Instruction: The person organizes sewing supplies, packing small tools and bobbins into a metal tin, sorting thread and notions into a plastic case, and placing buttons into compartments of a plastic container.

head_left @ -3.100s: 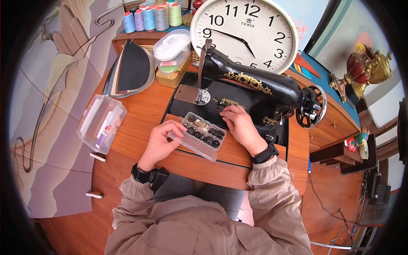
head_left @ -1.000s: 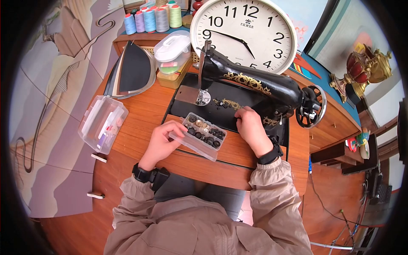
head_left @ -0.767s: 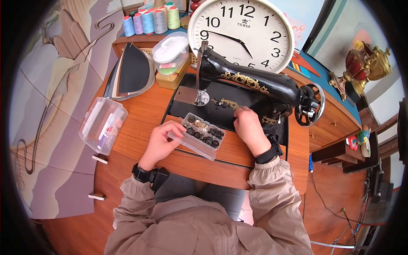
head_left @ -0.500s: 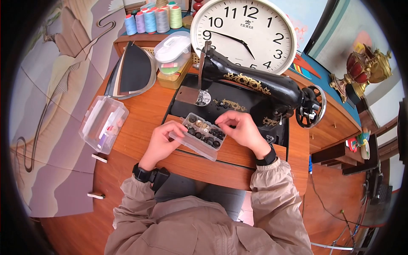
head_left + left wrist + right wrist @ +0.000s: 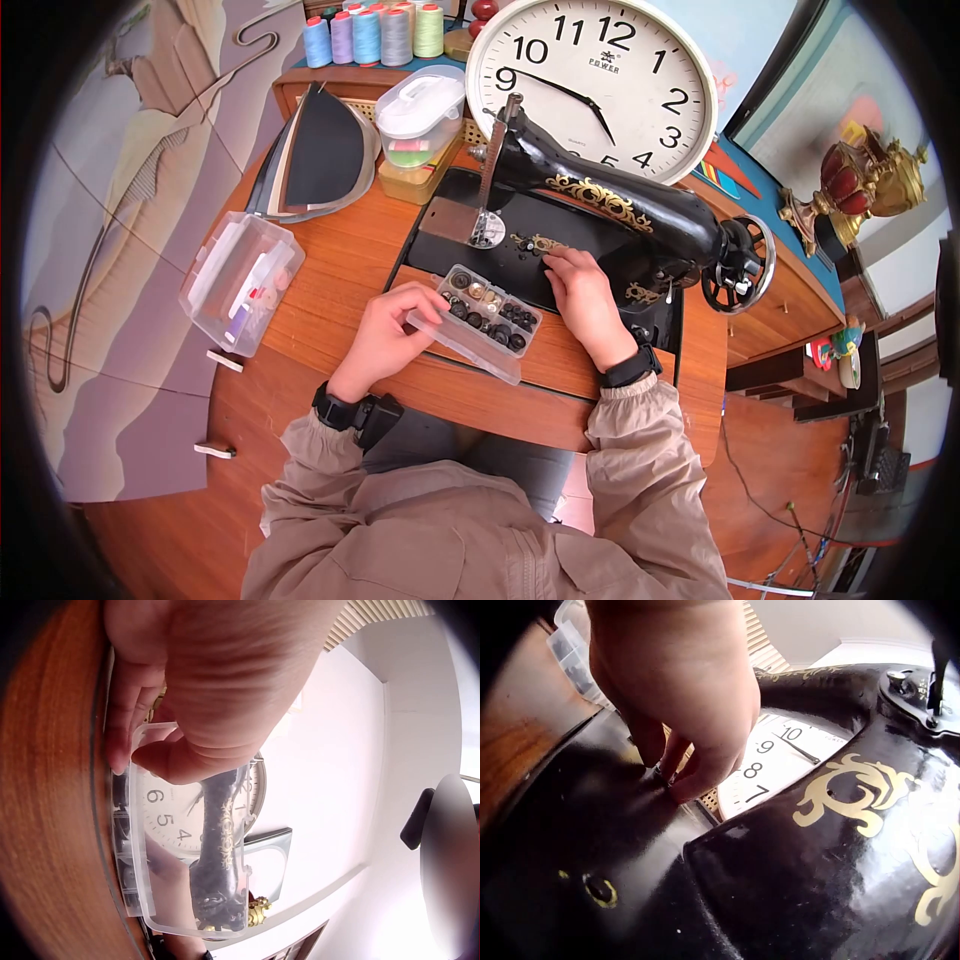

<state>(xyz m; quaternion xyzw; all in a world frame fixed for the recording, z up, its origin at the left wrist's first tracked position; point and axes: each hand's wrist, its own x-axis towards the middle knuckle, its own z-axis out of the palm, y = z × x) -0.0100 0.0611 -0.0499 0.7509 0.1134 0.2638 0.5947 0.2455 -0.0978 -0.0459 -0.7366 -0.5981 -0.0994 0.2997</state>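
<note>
A clear compartment box [image 5: 508, 302] of mostly dark round buttons lies with its lid raised on the front of the wooden table. My left hand [image 5: 392, 328] pinches the lid [image 5: 196, 924] at its left end, thumb on one face and fingers behind. Fingers bent downward, my right hand [image 5: 588, 305] is at the black sewing machine bed [image 5: 465, 197]. In the right wrist view, a small dark button [image 5: 658, 772] shows between its fingertips, partly hidden. Beside those fingertips, several small black buttons [image 5: 528, 246] lie on the bed near its gold ornament.
The sewing machine's arm [image 5: 610, 195] and handwheel [image 5: 742, 265] stand behind the right hand. A large clock [image 5: 600, 70] leans at the back. To the left are an open clear box [image 5: 225, 300], a black-covered folder [image 5: 325, 150], a lidded tub [image 5: 425, 110] and thread spools [image 5: 396, 38].
Half a second ago my right hand was over the button box's right edge; now its fingertips are back at the machine bed. The left hand still holds the lid. The head view has shifted slightly.
</note>
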